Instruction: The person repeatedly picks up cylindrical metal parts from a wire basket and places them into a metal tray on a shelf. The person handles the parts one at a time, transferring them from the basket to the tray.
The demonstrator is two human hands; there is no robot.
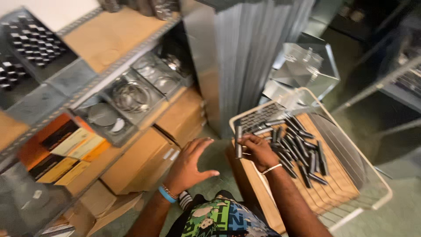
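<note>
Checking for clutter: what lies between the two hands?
Head view: only bare green floor between the open left hand and the right hand, which holds dark metal pieces.

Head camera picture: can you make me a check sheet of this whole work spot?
Surface: brown cardboard sheet lying in a white wire basket.
Job's things: short dark metal rods scattered on the cardboard; one dark rod held upright.
Clutter: brown cardboard boxes, round metal lids in shelf bins.
Hands: right hand fingers pinch the rod; left hand spread open, empty.
Cables: nothing seen.
Surroundings: grey metal shelving, stacked sheet-metal ducts.
</note>
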